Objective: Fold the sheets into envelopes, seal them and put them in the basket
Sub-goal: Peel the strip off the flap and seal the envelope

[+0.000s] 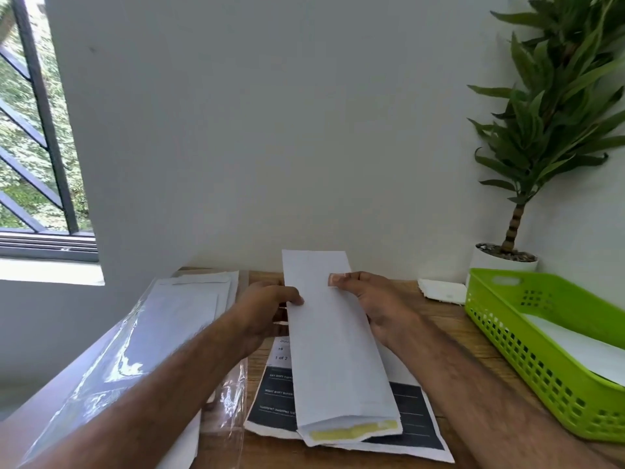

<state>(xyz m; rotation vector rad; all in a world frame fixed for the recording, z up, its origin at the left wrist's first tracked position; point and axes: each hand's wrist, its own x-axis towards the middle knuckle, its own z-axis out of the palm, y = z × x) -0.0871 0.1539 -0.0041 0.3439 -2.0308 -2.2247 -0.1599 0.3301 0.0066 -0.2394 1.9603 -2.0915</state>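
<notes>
White envelope (334, 350) held left of the green basket (527, 363), above the table (449, 336), open flap with its yellow glue strip at the near end. Left hand (267, 313) pinches the edge farther from the basket; right hand (372, 299) pinches the basket-side edge, thumb on the front. Printed sheets (412, 418) lie under it. Plastic-wrapped envelope pack (162, 319) is far left of the basket. White paper (575, 343) lies inside the basket, potted plant (554, 123) behind it.

A potted plant (541, 130) stands beside a white block (441, 291).
</notes>
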